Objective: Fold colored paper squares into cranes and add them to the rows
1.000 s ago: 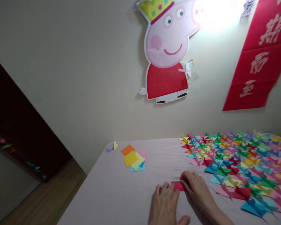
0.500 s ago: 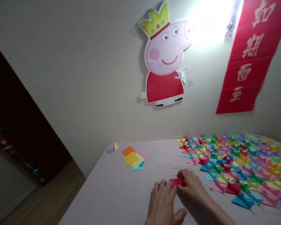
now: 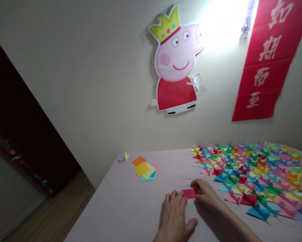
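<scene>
A small red sheet of paper point(image 3: 189, 193), rectangular in outline, lies flat on the pale pink cloth-covered table point(image 3: 120, 205) between my hands. With fingers curled in, my right hand point(image 3: 203, 192) grips the paper's right end. My left hand point(image 3: 174, 210) rests palm down on the cloth, fingers stretched and thumb apart; its fingertips come up to the paper's left edge. Whether they press on the paper I cannot tell.
Rows of colourful folded paper cranes point(image 3: 256, 174) cover the table's right side. Loose square sheets point(image 3: 141, 169) lie at the back left, near two small folded pieces point(image 3: 123, 157). Behind stands a wall with a cartoon pig cutout point(image 3: 177, 74) and a red banner point(image 3: 263, 67).
My right hand's fingers have closed more at the paper's right end. My left fingers have drawn back slightly, and more of the red paper shows, lying flatter.
</scene>
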### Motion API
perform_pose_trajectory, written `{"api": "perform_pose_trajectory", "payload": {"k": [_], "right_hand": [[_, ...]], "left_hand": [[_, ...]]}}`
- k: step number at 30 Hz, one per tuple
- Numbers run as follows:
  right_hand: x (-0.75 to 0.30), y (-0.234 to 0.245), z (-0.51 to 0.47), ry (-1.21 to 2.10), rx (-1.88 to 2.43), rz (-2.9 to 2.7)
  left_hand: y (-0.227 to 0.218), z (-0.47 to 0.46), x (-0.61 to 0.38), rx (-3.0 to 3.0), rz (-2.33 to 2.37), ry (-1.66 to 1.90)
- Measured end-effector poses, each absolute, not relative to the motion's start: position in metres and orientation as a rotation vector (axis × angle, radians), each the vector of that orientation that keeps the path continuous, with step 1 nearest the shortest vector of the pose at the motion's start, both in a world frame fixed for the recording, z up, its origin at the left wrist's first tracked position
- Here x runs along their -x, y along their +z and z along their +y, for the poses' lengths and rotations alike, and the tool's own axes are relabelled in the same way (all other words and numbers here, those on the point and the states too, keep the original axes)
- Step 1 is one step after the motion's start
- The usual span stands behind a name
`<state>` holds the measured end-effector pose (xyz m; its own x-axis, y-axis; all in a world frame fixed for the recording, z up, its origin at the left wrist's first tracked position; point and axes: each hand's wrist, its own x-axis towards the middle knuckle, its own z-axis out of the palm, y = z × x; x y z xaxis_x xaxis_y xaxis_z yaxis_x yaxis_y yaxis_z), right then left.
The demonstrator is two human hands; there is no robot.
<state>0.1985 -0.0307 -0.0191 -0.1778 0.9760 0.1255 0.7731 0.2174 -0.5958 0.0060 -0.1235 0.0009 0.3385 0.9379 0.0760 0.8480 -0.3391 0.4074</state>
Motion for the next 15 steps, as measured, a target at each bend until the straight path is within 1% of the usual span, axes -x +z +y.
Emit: {"api": "perform_pose_trajectory", "payload": {"k": [4,9,15], "right_hand": [[-0.203,-0.024,-0.026,0.603,1.554,-2.016],[-0.205,-0.024,-0.025,0.621,1.524,-2.009],[-0.203,-0.019,-0.031,0.605,1.528,-2.009]], "left_hand": [[0.008,-0.119,-0.013,-2.339,1.64,0.481],[0.025,-0.094,-0.039,-2.204,1.888,0.483],[0.021,-0.079,-0.048,-2.103,1.956,0.503]]}}
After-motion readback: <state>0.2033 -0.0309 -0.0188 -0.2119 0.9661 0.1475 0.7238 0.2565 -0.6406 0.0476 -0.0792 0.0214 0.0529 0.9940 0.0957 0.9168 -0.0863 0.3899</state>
